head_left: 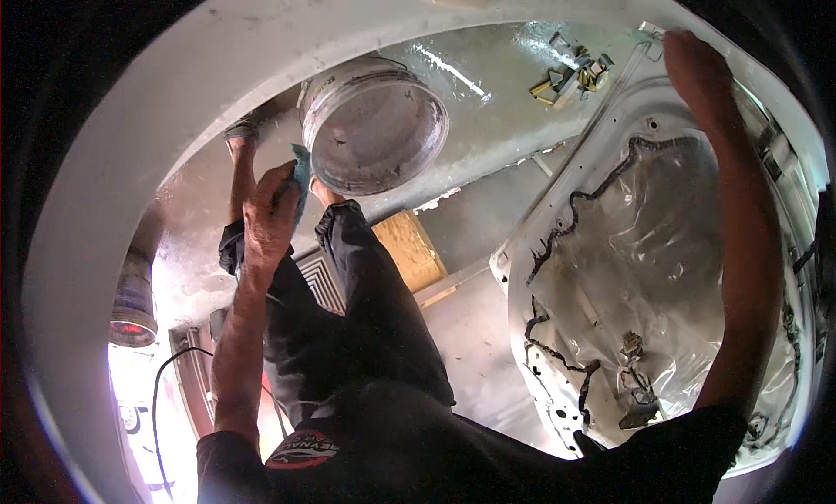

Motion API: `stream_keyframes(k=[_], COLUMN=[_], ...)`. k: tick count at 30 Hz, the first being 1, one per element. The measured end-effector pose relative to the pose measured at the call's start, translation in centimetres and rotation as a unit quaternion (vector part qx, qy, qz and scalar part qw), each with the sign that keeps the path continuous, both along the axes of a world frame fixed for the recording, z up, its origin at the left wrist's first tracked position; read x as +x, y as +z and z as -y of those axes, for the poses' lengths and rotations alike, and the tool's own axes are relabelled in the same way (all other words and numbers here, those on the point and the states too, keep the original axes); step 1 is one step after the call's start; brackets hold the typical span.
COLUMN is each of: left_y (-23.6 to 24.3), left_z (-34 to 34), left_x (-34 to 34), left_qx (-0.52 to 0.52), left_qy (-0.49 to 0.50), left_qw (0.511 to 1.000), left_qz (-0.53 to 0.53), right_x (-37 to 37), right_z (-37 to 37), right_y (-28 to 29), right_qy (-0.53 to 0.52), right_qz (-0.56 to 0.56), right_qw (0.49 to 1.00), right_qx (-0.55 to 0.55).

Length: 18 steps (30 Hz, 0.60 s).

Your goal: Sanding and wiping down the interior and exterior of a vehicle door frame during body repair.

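My left hand (269,215) is closed on a thin blue-green sheet (301,186), which could be cloth or abrasive paper. It hangs in front of my legs, close to a large whitish bucket (379,134). On the right stands a car door (570,169) with its inner side bare. Clear plastic film (662,243) covers much of it, edged by a wavy black bead of sealant (601,186). At the door's far upper corner my right hand (697,69) is closed. Its fingers are mostly hidden, and a small pale-green piece (649,36) shows beside them.
Several tools and scraps (570,76) lie in a pile on the grey floor (501,95) beyond the door. A yellowish wooden box or board (409,250) sits by my leg. Another bucket (133,304) is at the left, near a dark cable (158,399). A white curved surface (96,173) frames the view.
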State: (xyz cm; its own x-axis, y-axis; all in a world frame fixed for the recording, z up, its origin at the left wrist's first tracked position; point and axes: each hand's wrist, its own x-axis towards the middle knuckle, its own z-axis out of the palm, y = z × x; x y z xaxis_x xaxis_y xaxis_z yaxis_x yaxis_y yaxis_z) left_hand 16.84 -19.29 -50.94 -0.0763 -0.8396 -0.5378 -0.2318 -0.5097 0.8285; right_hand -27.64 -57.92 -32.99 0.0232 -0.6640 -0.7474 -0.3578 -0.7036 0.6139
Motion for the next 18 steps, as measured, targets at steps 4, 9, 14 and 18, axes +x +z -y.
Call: stream_keyframes(k=[4,9,14,18], left_y=[-0.2,0.3,-0.5,-0.5], left_z=[0.2,0.4,0.0,0.0], left_x=[-0.2,-0.8,-1.0,-0.8], left_qx=[0.029,0.019,0.038,0.051], left_qy=[-0.005,0.002,0.007,-0.001], left_qw=[0.999,0.999,0.999,0.998], left_qz=[-0.026,-0.04,-0.03,-0.036], right_x=[0.1,-2.3,1.4,0.5], right_z=[-0.3,2.1,-0.8,0.0], right_y=[0.6,1.8,-0.4,0.6], right_qy=[0.054,0.048,0.07,0.067], right_qz=[-0.009,0.048,-0.123,-0.099], right_qw=[0.997,0.997,0.979,0.985], right_qx=[0.045,0.04,0.144,0.123])
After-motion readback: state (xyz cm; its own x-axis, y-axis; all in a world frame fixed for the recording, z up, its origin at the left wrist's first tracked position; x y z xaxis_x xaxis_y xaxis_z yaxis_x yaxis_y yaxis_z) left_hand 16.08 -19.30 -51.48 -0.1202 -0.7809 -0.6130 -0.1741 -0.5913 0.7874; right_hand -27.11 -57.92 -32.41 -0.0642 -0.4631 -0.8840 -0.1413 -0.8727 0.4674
